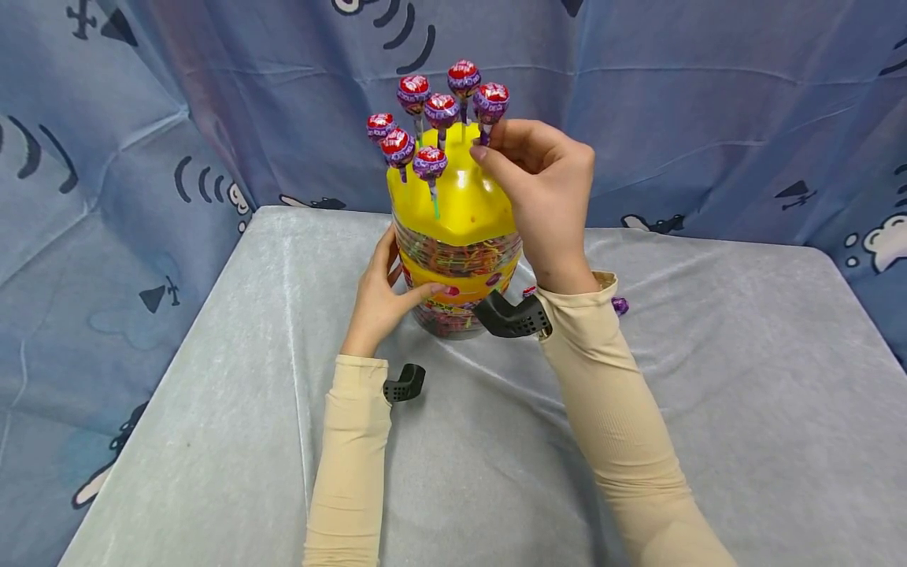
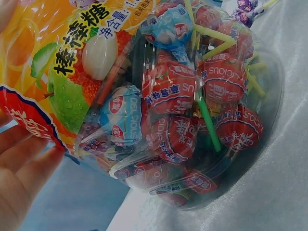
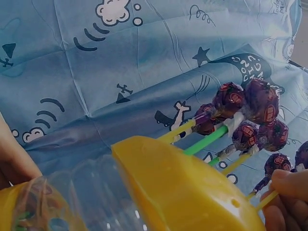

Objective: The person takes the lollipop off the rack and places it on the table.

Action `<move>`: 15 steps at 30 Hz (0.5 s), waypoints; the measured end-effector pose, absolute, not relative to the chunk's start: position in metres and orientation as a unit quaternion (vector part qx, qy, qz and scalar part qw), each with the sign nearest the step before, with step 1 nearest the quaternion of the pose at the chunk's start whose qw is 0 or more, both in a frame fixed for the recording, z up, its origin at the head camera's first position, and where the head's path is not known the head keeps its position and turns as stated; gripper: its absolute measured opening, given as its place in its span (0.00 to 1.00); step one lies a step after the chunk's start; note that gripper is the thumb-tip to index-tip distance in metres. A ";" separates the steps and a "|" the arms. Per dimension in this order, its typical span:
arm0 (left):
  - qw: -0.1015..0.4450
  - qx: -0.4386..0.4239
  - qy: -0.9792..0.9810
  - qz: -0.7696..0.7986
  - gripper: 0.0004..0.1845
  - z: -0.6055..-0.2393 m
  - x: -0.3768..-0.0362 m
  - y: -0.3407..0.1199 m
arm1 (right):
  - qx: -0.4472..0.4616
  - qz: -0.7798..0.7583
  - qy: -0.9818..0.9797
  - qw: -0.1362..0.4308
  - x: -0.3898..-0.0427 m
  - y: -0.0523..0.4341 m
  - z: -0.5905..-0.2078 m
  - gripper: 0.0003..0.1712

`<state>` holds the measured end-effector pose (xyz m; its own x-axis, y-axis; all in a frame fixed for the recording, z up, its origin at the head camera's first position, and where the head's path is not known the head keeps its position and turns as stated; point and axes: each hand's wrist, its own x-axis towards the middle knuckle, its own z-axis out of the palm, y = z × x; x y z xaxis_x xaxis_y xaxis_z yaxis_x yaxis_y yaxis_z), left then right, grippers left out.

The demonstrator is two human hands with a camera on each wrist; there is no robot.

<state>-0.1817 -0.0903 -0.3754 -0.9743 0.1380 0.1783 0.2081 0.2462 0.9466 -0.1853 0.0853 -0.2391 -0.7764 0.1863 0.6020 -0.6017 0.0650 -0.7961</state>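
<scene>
A clear plastic candy jar (image 1: 453,256) with a domed yellow lid (image 1: 468,205) stands on the table, full of wrapped lollipops. My left hand (image 1: 386,295) grips its left side, thumb across the front label. Several purple-and-red lollipops (image 1: 441,111) stick up out of the lid. At the lid's right side my right hand (image 1: 549,185) pinches another lollipop (image 1: 491,102) just below its wrapped head. In the right wrist view its yellow stick (image 3: 267,199) meets the lid near a small hole (image 3: 235,203). Red and blue wrappers (image 2: 173,86) show through the jar wall in the left wrist view.
A purple lollipop (image 1: 620,305) and a red-wrapped one (image 1: 529,291) lie on the table right of the jar, partly hidden by the right arm. Grey cloth (image 1: 212,378) covers the table. A blue patterned curtain (image 1: 694,118) hangs behind it.
</scene>
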 end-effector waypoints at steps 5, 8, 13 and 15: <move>0.030 -0.107 -0.791 -0.602 0.51 -0.375 -0.181 -0.091 | 0.160 0.683 -0.651 0.289 -0.186 0.085 -0.239 0.06; 0.031 -0.107 -0.791 -0.601 0.51 -0.375 -0.181 -0.091 | 0.166 0.708 -0.628 0.278 -0.186 0.085 -0.239 0.05; 0.032 -0.109 -0.792 -0.600 0.51 -0.375 -0.182 -0.090 | 0.169 0.767 -0.566 0.253 -0.185 0.089 -0.240 0.03; 0.031 -0.109 -0.792 -0.600 0.51 -0.376 -0.182 -0.090 | 0.170 0.781 -0.548 0.247 -0.185 0.093 -0.243 0.05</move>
